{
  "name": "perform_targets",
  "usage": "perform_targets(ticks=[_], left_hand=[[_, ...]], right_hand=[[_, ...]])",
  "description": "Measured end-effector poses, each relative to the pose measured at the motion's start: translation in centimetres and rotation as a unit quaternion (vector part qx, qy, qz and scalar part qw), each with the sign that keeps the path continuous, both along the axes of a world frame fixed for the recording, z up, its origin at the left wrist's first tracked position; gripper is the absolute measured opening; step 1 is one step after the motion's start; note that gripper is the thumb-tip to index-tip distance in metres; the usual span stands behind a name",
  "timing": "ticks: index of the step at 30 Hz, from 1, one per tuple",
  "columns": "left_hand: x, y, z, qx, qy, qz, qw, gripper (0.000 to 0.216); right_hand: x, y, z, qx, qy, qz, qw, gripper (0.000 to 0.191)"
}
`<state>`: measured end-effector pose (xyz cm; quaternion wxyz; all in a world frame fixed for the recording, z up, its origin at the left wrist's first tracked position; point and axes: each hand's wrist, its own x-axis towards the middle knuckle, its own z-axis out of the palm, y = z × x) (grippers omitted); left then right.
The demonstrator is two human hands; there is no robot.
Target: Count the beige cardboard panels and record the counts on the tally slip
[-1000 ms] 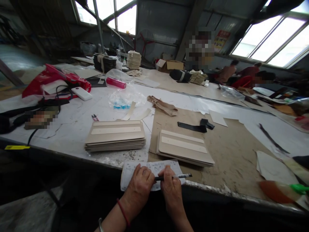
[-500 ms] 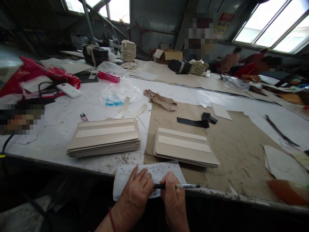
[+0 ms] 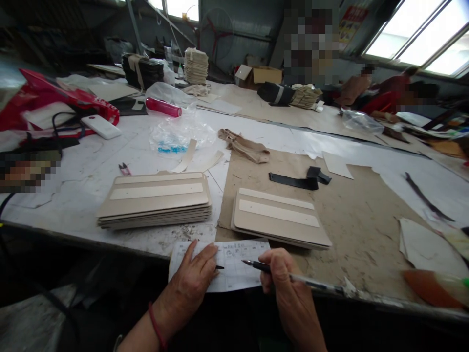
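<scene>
Near the table's front edge lies a sheet of paper (image 3: pixel 238 266) with printed lines and handwriting. My left hand (image 3: pixel 194 278) rests over its left part, fingers forward, and a small dark pen cap (image 3: pixel 220 267) pokes out from under the thumb side. My right hand (image 3: pixel 286 278) grips an uncapped black pen (image 3: pixel 260 266), its tip pointing left just over the sheet. Behind the paper are two stacks of beige panels with pale strips on top, a left stack (image 3: pixel 154 200) and a lower right stack (image 3: pixel 278 217).
Small pink-handled snips (image 3: pixel 124 169) lie behind the left stack. A black strap (image 3: pixel 296 181) and a tan cloth (image 3: pixel 245 146) lie farther back. A white phone (image 3: pixel 100 127), red bag (image 3: pixel 40 105) and pink cylinder (image 3: pixel 163 106) are at left. People sit at the far right.
The pen has come out of its cap. My right hand has moved right with the pen, whose tip now shows; my left hand has shifted slightly left, keeping the cap.
</scene>
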<state>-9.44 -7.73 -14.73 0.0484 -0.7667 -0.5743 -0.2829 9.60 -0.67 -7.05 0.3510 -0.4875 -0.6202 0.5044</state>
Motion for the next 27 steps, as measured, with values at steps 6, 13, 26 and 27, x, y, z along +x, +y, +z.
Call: perform_targets(ticks=[6,13,26,27], left_hand=[[-0.1,-0.2,-0.2,0.014,-0.006,-0.001,1.000,0.022],[0.0,-0.5,-0.3,-0.003,-0.006,0.011,1.000,0.026],[1.2,-0.7,1.0,0.064,-0.034,-0.038,0.997,0.031],[1.4,-0.7,0.9,0.062,-0.033,-0.039,0.997,0.031]], right_hand=[[-1.5,0.8,-1.2,0.090,-0.046,0.092,0.991,0.025],[-2.4,1.3,-3.9,0.151,-0.078,0.084,0.982,0.019],[-2.3,1.0,-6.8,0.144,-0.037,-0.035,0.988,0.027],[-2.3,1.0,-6.9,0.138,-0.033,-0.034,0.989,0.027]])
